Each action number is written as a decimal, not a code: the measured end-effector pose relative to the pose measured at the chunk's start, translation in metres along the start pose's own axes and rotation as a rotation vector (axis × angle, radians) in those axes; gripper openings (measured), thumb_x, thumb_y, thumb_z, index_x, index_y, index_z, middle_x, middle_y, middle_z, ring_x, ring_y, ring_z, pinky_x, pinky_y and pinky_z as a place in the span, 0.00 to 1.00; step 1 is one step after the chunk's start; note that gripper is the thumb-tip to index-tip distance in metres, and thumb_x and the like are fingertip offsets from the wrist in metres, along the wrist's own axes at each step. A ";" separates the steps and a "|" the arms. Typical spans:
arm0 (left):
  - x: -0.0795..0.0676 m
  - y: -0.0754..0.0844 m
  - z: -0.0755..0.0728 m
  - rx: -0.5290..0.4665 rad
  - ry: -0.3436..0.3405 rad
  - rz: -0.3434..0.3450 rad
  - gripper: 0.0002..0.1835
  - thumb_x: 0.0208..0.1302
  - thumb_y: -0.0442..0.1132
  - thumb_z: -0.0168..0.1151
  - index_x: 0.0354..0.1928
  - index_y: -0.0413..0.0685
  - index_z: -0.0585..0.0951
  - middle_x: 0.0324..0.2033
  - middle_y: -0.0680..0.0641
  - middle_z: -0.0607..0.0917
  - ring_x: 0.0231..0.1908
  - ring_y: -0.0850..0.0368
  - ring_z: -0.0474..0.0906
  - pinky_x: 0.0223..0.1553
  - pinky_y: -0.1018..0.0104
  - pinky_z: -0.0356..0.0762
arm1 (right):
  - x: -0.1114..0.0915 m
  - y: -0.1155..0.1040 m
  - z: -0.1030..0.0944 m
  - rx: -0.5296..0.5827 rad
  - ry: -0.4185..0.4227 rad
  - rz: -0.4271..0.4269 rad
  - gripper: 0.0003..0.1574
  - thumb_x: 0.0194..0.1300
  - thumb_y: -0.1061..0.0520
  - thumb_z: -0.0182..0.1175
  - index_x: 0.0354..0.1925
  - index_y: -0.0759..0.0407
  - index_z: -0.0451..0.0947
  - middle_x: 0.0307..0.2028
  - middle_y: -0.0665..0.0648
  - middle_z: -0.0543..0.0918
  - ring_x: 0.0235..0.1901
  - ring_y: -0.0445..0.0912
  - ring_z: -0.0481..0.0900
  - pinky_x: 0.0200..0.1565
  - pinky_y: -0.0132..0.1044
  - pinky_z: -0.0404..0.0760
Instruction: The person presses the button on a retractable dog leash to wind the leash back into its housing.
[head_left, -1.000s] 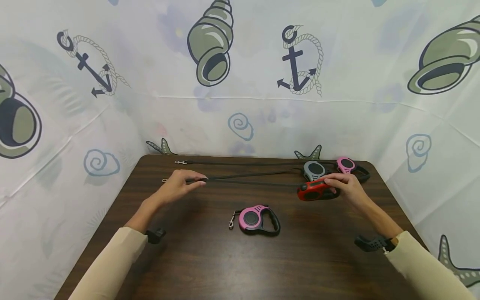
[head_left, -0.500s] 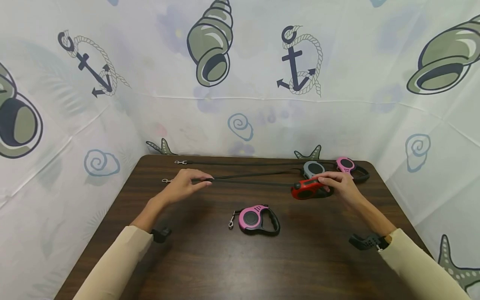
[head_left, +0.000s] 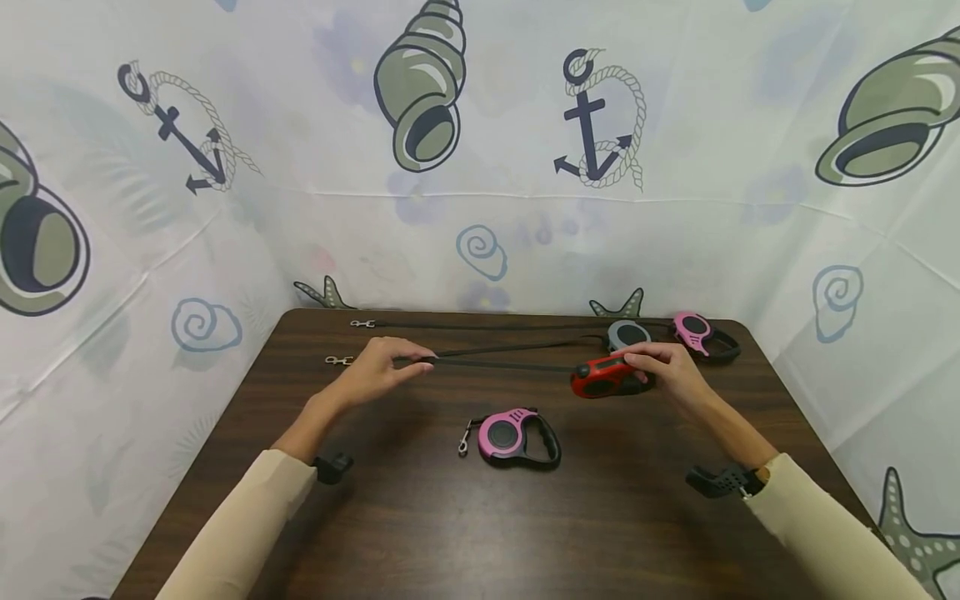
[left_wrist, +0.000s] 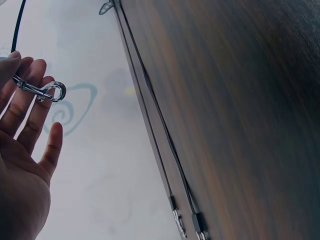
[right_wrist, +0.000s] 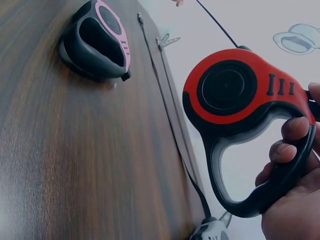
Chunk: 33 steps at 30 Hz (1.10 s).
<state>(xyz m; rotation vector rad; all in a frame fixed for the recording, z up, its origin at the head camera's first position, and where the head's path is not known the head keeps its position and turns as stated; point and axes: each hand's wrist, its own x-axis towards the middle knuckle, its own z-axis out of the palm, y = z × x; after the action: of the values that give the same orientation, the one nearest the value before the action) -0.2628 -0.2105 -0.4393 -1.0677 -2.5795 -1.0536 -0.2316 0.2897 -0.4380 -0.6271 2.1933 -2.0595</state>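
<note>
My right hand [head_left: 671, 375] holds a red and black retractable dog leash [right_wrist: 227, 87] above the table, its fingers curled round the black handle. The leash's thin black cord [head_left: 510, 367] runs out to the left, stretched nearly straight. At its far end my left hand [head_left: 378, 371] pinches the cord between thumb and fingers, and the metal snap hook [left_wrist: 42, 91] lies across the fingers. Below, between the hands, a pink and black retractable leash [head_left: 504, 437] rests on the table, with a short cord and its own hook [head_left: 462, 447].
Along the back of the dark wooden table [head_left: 450, 533] lie a grey retractable leash [head_left: 627, 335], partly overlapped by the red one, and another pink leash [head_left: 691, 325]. Their cords stretch leftward to metal hooks [head_left: 362, 323]. A white cloth [head_left: 675, 242] with sea prints hangs behind.
My right hand has moved left with the red leash, and my left hand slightly right. The cord length between them has become shorter. The leashes on the table have stayed put.
</note>
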 end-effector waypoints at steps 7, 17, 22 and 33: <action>0.004 0.001 0.007 0.009 -0.012 0.003 0.11 0.69 0.38 0.73 0.51 0.46 0.91 0.41 0.51 0.92 0.31 0.62 0.80 0.36 0.60 0.79 | 0.005 0.003 0.007 0.022 -0.022 -0.022 0.15 0.79 0.67 0.55 0.53 0.71 0.86 0.44 0.48 0.89 0.31 0.42 0.70 0.34 0.34 0.71; 0.007 0.001 0.016 -0.020 -0.003 0.026 0.11 0.69 0.37 0.73 0.51 0.45 0.91 0.39 0.51 0.92 0.38 0.58 0.86 0.39 0.50 0.84 | 0.010 0.003 0.020 -0.002 -0.008 -0.003 0.15 0.79 0.65 0.56 0.54 0.72 0.85 0.46 0.49 0.88 0.33 0.44 0.70 0.36 0.34 0.71; 0.008 0.004 0.022 -0.035 0.008 0.033 0.10 0.69 0.37 0.73 0.50 0.45 0.91 0.39 0.51 0.92 0.41 0.57 0.87 0.45 0.44 0.85 | 0.012 0.004 0.026 0.006 -0.004 0.014 0.16 0.79 0.63 0.57 0.54 0.73 0.84 0.44 0.50 0.85 0.33 0.46 0.69 0.36 0.35 0.71; 0.012 0.009 0.031 -0.034 0.012 0.036 0.11 0.69 0.38 0.73 0.51 0.46 0.91 0.38 0.51 0.92 0.39 0.59 0.86 0.42 0.43 0.83 | 0.017 0.009 0.036 0.037 -0.010 0.015 0.15 0.79 0.63 0.57 0.53 0.69 0.87 0.46 0.50 0.88 0.34 0.45 0.70 0.36 0.33 0.72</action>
<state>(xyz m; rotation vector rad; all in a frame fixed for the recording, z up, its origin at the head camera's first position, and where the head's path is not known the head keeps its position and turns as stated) -0.2623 -0.1790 -0.4523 -1.1078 -2.5319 -1.0951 -0.2374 0.2505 -0.4464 -0.6138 2.1430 -2.0797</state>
